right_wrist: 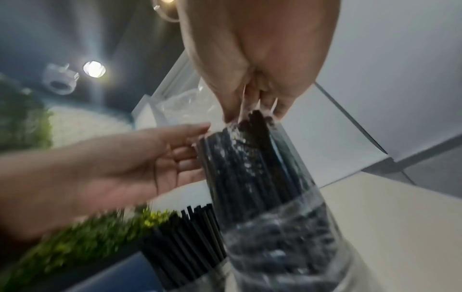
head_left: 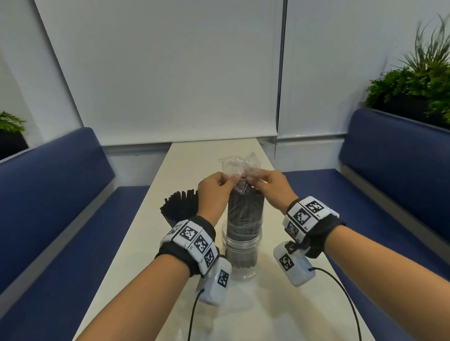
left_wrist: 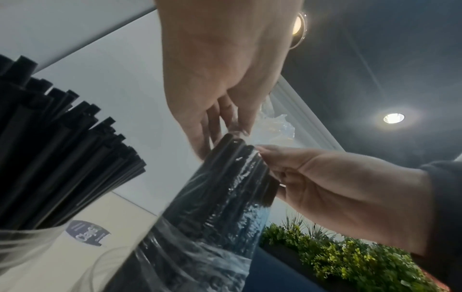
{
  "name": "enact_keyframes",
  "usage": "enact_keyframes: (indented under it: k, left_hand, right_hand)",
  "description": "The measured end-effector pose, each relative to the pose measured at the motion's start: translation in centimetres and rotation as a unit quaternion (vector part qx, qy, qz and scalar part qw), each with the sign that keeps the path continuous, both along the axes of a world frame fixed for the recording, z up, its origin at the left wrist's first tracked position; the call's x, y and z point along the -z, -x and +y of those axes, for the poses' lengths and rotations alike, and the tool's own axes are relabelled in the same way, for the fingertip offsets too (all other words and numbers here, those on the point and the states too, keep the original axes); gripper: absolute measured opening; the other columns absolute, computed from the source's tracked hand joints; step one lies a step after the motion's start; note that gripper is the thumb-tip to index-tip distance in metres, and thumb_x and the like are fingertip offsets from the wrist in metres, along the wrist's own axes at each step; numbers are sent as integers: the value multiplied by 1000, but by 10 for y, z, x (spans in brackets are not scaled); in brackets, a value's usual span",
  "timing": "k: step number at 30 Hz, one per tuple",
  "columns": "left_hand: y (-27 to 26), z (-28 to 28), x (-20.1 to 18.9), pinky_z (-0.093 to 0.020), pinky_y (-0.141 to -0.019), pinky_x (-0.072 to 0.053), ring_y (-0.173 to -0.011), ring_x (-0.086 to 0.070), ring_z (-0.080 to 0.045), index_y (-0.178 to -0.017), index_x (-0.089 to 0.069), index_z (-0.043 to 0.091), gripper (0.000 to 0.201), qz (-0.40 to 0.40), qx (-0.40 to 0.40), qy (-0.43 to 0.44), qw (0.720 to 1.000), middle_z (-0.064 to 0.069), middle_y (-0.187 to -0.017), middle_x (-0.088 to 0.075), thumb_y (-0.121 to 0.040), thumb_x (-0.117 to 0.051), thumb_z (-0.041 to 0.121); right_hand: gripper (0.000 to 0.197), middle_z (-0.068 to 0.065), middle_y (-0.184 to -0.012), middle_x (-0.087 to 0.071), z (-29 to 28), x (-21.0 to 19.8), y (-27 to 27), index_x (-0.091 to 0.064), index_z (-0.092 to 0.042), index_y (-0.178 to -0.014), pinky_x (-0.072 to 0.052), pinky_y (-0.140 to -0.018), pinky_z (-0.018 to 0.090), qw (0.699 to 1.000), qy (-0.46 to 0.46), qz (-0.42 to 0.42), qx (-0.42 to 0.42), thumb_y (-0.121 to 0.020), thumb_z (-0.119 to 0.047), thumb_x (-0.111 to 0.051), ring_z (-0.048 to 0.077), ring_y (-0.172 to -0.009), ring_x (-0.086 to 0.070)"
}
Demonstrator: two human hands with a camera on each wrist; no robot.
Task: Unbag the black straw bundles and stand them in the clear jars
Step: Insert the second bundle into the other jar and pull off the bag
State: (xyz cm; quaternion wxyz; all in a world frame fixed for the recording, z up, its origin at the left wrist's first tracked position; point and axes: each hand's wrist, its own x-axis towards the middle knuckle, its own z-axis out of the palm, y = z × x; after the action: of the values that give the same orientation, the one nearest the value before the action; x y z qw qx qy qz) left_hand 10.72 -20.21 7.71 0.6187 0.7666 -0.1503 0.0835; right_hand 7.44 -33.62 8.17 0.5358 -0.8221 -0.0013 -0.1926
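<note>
A clear jar [head_left: 242,253] stands mid-table with a bagged bundle of black straws [head_left: 246,212] upright in it. The clear plastic bag [head_left: 238,166] still wraps the bundle and bunches above its top. My left hand [head_left: 231,179] pinches the bag's top from the left, and my right hand [head_left: 252,179] pinches it from the right. In the left wrist view my left fingers [left_wrist: 220,118] sit on the plastic over the straw tips [left_wrist: 232,150]. In the right wrist view my right fingers [right_wrist: 252,102] pinch the film above the bundle [right_wrist: 250,168].
A second jar [left_wrist: 25,243] of loose black straws [head_left: 179,205] stands just left of the bagged one, close behind my left wrist. Blue benches [head_left: 45,213] run along both sides of the narrow white table [head_left: 258,317]. Planters [head_left: 428,87] sit behind the seat backs.
</note>
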Motion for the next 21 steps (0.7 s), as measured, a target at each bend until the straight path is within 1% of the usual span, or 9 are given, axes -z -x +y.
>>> enact_keyframes:
  k: [3,4,7,10,12,15,17,19,21]
  left_hand:
    - [1,1,-5,-30,-72,-43,-77,-57,-20,-78,-63,7,23,-4,9,-27,1000,-7,-77,-64,-87,-61,28]
    - [0,2,-4,-31,-77,-44,-79,-59,-24,-78,-63,7,25,-3,11,-30,999,-8,-78,-65,-87,-60,30]
    - [-3,2,1,-50,-91,-49,-91,-63,-33,-80,-62,8,25,21,26,-6,999,-13,-84,-67,-88,-57,31]
    - [-3,2,8,-55,-93,-48,-91,-63,-33,-72,-56,18,20,39,27,21,999,-9,-81,-63,-91,-54,25]
    - [-3,2,13,-55,-93,-48,-96,-62,-35,-72,-54,21,20,49,25,46,997,-11,-86,-63,-91,-53,26]
    - [0,2,13,-48,-92,-49,-95,-61,-29,-81,-55,17,16,45,11,44,998,-8,-90,-62,-92,-52,28]
    - [1,0,11,-41,-87,-49,-93,-60,-26,-90,-58,11,15,35,22,30,999,-6,-92,-62,-92,-52,25]
    - [2,-3,10,-35,-84,-47,-94,-60,-23,-99,-59,5,20,30,36,20,999,-8,-96,-64,-93,-50,22]
    - [3,-6,10,-33,-84,-46,-96,-60,-23,-104,-61,3,24,22,48,14,999,-9,-99,-65,-93,-50,22]
  right_hand:
    - [26,13,-117,-66,6,3,0,-65,-7,-111,-44,-102,40,998,41,-36,23,-93,-13,-48,24,-112,-59]
    - [26,13,-116,-67,7,5,-2,-65,-8,-111,-45,-101,41,997,54,-40,27,-93,-15,-47,25,-111,-59]
    - [25,12,-110,-68,6,7,-5,-64,-12,-107,-45,-97,46,993,106,-32,41,-95,-19,-43,28,-105,-60]
    - [26,12,-109,-66,4,7,-9,-61,-12,-106,-44,-95,47,989,145,-20,22,-96,-20,-39,30,-102,-58]
    - [26,11,-112,-64,4,5,-8,-58,-10,-110,-44,-97,44,993,114,-6,-18,-97,-21,-38,27,-104,-57]
    - [36,5,-119,-57,6,4,-2,-47,-12,-126,-41,-93,31,996,59,32,-56,-93,-28,-48,15,-106,-51]
    - [49,-3,-117,-53,4,8,0,-41,-16,-132,-37,-93,28,990,80,73,-90,-88,-30,-57,11,-107,-48]
    - [43,2,-119,-59,0,13,0,-49,-17,-128,-40,-95,31,981,139,85,-109,-88,-31,-56,16,-108,-52]
    - [31,12,-107,-67,-3,15,-3,-62,-12,-112,-44,-88,35,982,168,67,-59,-89,-31,-54,24,-98,-58]
